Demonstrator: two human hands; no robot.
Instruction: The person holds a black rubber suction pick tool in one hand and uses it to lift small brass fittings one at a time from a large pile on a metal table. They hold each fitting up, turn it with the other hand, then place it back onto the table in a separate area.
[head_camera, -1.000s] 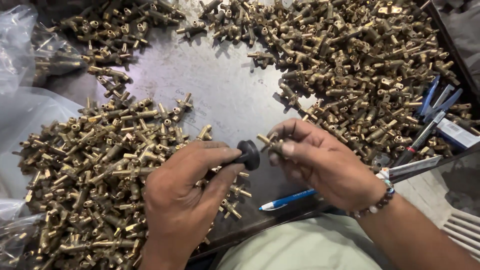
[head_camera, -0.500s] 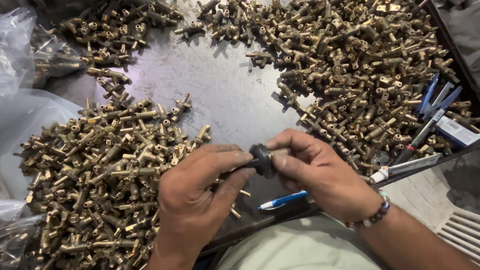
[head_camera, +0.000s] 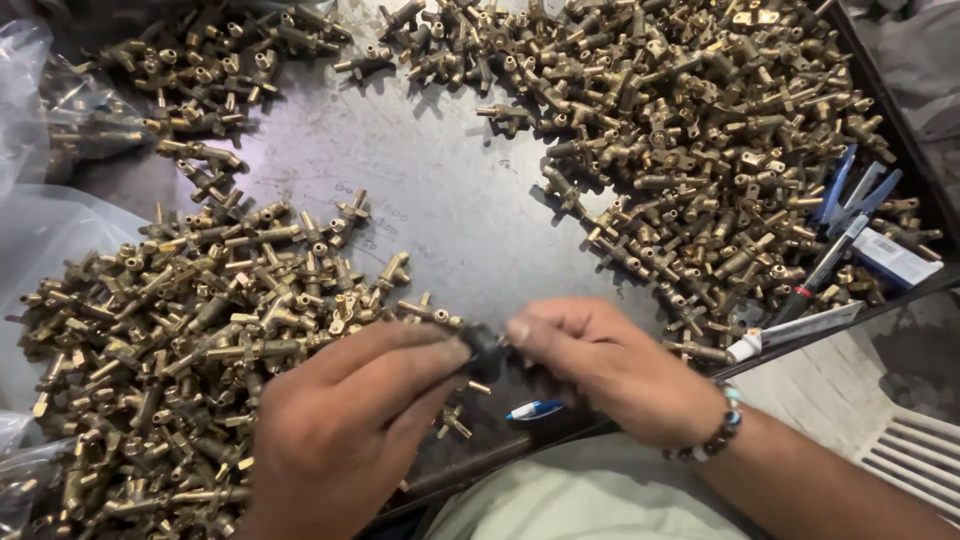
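My left hand (head_camera: 345, 425) and my right hand (head_camera: 610, 365) meet near the front edge of a dark metal tray (head_camera: 440, 190). Between their fingertips they pinch a small black knob (head_camera: 487, 348); whether a brass piece is joined to it is hidden by the fingers. A large heap of small brass T-shaped valve fittings (head_camera: 190, 330) lies just left of my left hand. A second, wider heap of the same fittings (head_camera: 700, 150) spreads across the right and back of the tray.
A smaller heap of brass fittings (head_camera: 215, 70) sits at the back left. Clear plastic bags (head_camera: 40, 130) lie along the left side. A blue pen (head_camera: 535, 409) lies under my right hand. Blue tools (head_camera: 850, 195), a small box (head_camera: 893, 258) and a white tube (head_camera: 795, 330) sit at the right edge.
Both hands have shifted down and slightly right toward the tray's front edge, closing tighter around the black knob, which is now mostly covered by the fingers.
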